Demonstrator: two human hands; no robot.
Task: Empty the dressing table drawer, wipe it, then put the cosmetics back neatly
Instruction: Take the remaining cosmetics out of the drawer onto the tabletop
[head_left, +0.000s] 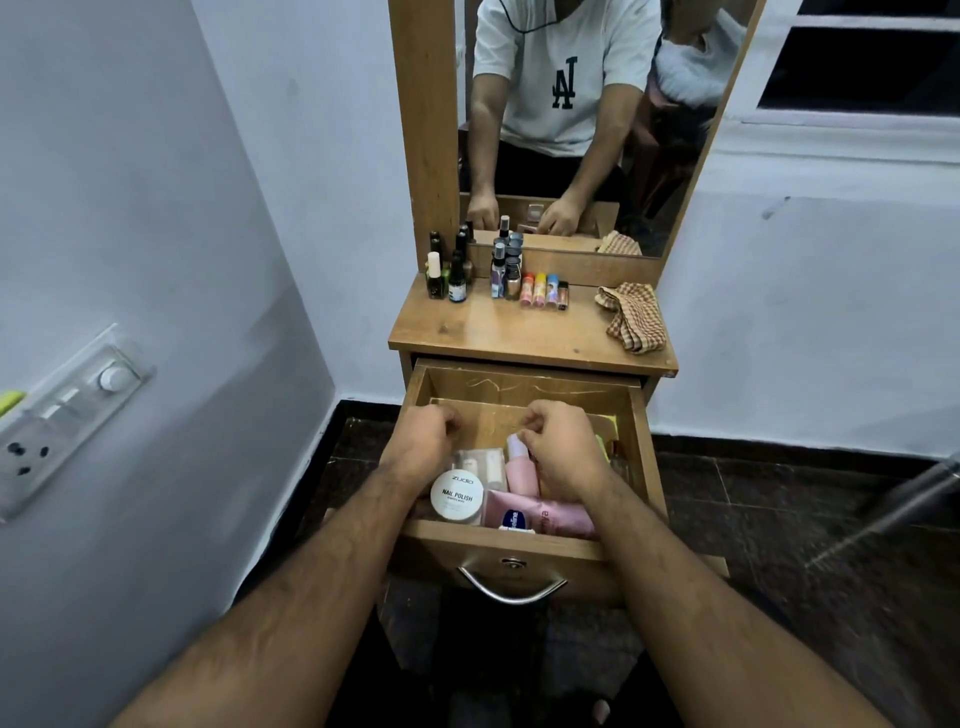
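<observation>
The wooden drawer (641, 436) of the dressing table is pulled out. Its far half shows bare wood. At the near end lie a round white nail polish tub (458, 496), a small clear box (480, 461), a pink bottle (522, 475), a pink tube (558, 517) and a blue-capped jar (511, 520). My left hand (423, 444) hovers in the drawer with curled fingers and nothing visible in it. My right hand (563, 449) curls over the pink bottle at its white cap. A checked cloth (634, 317) lies on the table top.
Small dark bottles (447, 275), spray bottles (501, 273) and a row of lip balms (543, 290) stand at the back of the table top (493, 327) below the mirror (571, 130). A wall with a switch plate (67, 415) is close on the left.
</observation>
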